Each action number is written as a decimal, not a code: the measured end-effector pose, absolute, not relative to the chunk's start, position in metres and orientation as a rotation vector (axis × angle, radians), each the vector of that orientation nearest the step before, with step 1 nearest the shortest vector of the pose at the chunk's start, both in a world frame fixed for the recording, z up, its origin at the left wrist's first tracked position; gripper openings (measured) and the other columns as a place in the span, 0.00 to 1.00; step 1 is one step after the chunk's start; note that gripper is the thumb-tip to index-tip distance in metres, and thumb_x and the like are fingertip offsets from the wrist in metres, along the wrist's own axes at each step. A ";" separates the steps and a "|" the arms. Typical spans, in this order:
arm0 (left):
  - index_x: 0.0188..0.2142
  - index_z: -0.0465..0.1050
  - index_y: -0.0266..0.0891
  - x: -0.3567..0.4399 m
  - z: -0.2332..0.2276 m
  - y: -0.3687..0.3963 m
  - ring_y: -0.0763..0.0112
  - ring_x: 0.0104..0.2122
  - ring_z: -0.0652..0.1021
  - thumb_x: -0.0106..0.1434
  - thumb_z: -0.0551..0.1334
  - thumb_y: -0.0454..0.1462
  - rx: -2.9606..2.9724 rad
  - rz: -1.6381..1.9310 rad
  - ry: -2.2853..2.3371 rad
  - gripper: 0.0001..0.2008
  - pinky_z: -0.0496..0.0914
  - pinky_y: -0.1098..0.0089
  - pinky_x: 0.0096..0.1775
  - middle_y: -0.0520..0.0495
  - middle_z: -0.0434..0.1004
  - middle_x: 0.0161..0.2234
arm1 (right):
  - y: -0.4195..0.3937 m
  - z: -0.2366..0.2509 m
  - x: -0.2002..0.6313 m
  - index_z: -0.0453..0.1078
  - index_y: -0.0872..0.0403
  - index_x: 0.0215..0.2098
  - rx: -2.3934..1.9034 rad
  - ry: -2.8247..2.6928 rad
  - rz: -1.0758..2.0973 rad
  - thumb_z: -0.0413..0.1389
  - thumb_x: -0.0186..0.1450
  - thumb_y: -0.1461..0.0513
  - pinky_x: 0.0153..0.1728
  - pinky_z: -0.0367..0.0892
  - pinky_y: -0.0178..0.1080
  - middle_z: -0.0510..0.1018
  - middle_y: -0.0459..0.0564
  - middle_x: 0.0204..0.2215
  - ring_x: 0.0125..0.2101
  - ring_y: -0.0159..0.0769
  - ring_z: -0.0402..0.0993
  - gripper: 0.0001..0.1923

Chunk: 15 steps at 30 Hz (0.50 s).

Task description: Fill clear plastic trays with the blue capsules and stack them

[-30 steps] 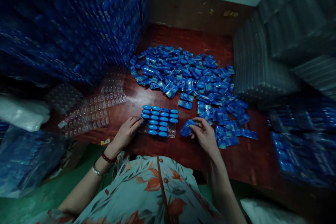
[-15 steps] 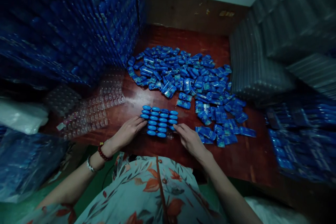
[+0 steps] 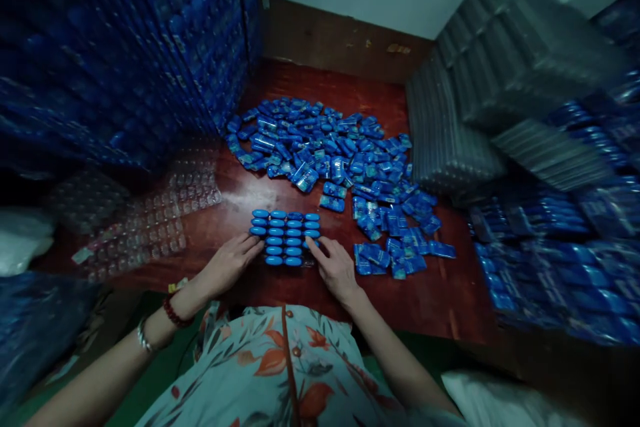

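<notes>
Blue capsule-shaped pieces fill a clear blister tray [image 3: 285, 237] on the red-brown wooden table [image 3: 440, 293], with a hand at each side.

Head view: left hand [image 3: 227, 265] lies flat, fingers loosely spread, fingertips touching the tray's left edge and gripping nothing; right hand [image 3: 334, 267] likewise open, fingertips on the tray's near right corner. Loose blue packets [image 3: 340, 153] lie heaped beyond the tray and to its right. Empty clear trays [image 3: 150, 227] sit to the left, probably stacked; blur prevents certainty. Blue packed stacks [image 3: 125, 53] rise at far left.
</notes>
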<state>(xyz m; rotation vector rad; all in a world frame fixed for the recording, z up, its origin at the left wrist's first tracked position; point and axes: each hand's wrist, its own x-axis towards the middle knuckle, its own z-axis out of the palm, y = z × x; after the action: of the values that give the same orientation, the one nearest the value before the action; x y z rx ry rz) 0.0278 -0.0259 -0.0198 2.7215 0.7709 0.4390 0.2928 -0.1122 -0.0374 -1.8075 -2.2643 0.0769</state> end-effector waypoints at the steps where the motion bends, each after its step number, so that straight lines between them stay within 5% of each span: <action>1: 0.49 0.67 0.37 0.030 -0.021 -0.029 0.63 0.41 0.71 0.66 0.48 0.31 2.741 0.397 0.787 0.15 0.70 0.62 0.42 0.41 0.73 0.41 | -0.113 -0.041 0.291 0.62 0.41 0.58 -1.831 -2.202 0.060 0.45 0.65 0.69 0.41 0.68 0.42 0.70 0.54 0.45 0.41 0.39 0.68 0.26; 6: 0.52 0.64 0.37 0.030 -0.029 -0.038 0.63 0.43 0.71 0.67 0.47 0.31 2.762 0.336 0.848 0.16 0.70 0.60 0.44 0.39 0.71 0.44 | -0.101 -0.043 0.295 0.62 0.43 0.58 -1.748 -1.836 0.099 0.45 0.67 0.61 0.45 0.67 0.44 0.65 0.54 0.45 0.45 0.41 0.66 0.22; 11: 0.64 0.44 0.46 0.020 -0.030 -0.042 0.63 0.52 0.68 0.67 0.49 0.31 2.648 0.784 1.009 0.28 0.69 0.62 0.48 0.38 0.63 0.54 | -0.056 -0.036 0.326 0.56 0.54 0.60 -2.000 -1.520 0.131 0.42 0.68 0.55 0.48 0.63 0.49 0.65 0.58 0.42 0.45 0.45 0.64 0.24; 15: 0.65 0.40 0.44 0.035 -0.027 -0.035 0.56 0.61 0.58 0.66 0.53 0.37 2.558 0.809 1.172 0.32 0.59 0.52 0.57 0.36 0.56 0.60 | -0.028 -0.041 0.335 0.63 0.58 0.53 -2.197 -1.721 0.211 0.47 0.66 0.57 0.45 0.63 0.51 0.66 0.62 0.42 0.45 0.51 0.62 0.20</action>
<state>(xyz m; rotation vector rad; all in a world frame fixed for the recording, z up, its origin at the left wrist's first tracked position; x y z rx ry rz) 0.0354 -0.0346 -0.0269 2.5575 1.1719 0.8086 0.3352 -0.0278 -0.0412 -2.1967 -1.7213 0.2107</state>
